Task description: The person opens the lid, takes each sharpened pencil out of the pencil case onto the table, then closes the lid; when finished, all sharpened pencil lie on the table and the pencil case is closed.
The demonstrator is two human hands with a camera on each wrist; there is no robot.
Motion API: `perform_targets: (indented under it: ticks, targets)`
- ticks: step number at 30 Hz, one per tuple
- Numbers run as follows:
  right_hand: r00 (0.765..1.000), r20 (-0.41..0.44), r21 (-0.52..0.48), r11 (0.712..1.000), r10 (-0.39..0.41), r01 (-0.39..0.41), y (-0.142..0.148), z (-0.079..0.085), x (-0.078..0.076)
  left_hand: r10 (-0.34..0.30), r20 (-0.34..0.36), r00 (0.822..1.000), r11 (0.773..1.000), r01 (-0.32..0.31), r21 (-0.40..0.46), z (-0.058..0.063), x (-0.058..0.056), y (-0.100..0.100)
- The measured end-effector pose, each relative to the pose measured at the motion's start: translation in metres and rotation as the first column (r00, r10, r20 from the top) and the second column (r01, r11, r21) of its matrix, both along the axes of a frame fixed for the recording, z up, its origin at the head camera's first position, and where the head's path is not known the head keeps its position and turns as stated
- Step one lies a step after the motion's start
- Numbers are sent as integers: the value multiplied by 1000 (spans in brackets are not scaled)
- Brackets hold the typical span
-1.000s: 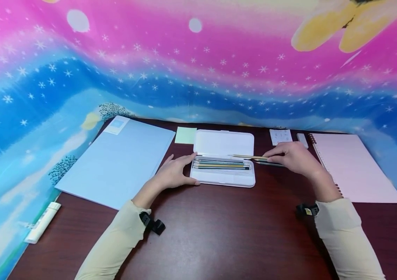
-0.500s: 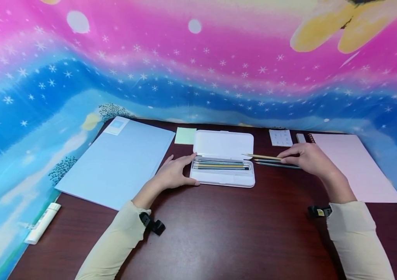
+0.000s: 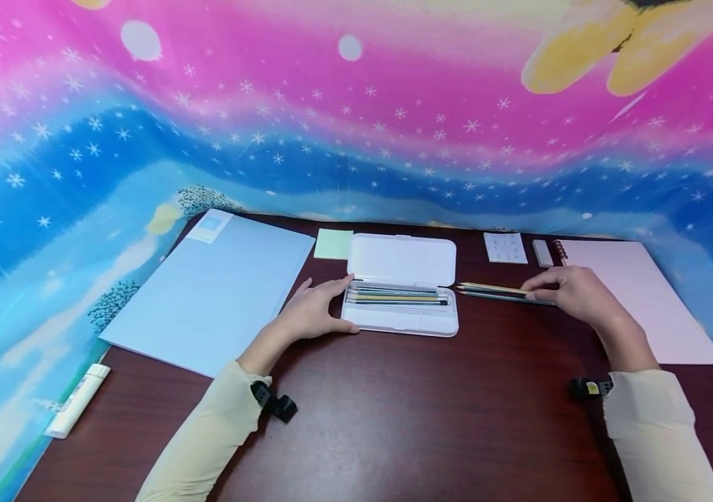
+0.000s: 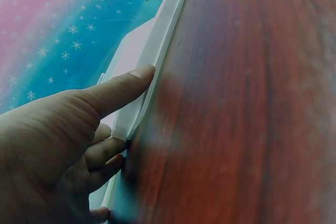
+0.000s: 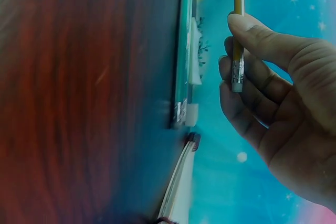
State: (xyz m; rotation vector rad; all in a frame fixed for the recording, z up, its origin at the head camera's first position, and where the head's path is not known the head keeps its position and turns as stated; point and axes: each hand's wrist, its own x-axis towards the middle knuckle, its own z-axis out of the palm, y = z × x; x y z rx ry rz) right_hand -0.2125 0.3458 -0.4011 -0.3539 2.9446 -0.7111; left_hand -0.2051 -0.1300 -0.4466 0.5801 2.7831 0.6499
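A white pencil case lies with its lid raised back, several pencils inside. My left hand holds its left end, the thumb at the front edge and the index finger near the hinge. In the left wrist view the thumb presses the case's side wall. My right hand pinches a yellow pencil near its eraser end, between thumb and fingers. It is above the table in the right wrist view. Green pencils lie on the table under it, right of the case.
A light blue folder lies at the left, a glue stick near the left edge. Green sticky notes, a small white paper pad and an eraser line the back. A pink spiral notebook lies at the right.
My right hand has moved right with the yellow pencil, away from the case, to over the green pencils. The left hand and the case have stayed put.
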Motion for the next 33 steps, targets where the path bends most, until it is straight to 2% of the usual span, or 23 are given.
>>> perform_targets:
  ticks: [8,15,20,27,33]
  targets:
    - [998,54,42,999,-33,31,7,-11,1,1,1,1000,1000,-1,0,0,0,0]
    - [999,45,54,998,10,-12,6,-19,-1,0,6,1000,1000,0,1,1,1,0]
    - [999,33,73,997,38,-40,2,-20,-3,-1,4,1000,1000,1,3,1,1,0]
    - [997,60,86,995,42,-47,-3,-21,-4,1,9,1000,1000,-1,1,-1,1,0]
    - [997,50,108,993,52,-57,-4,-21,-5,6,8,1000,1000,-6,2,0,0,1]
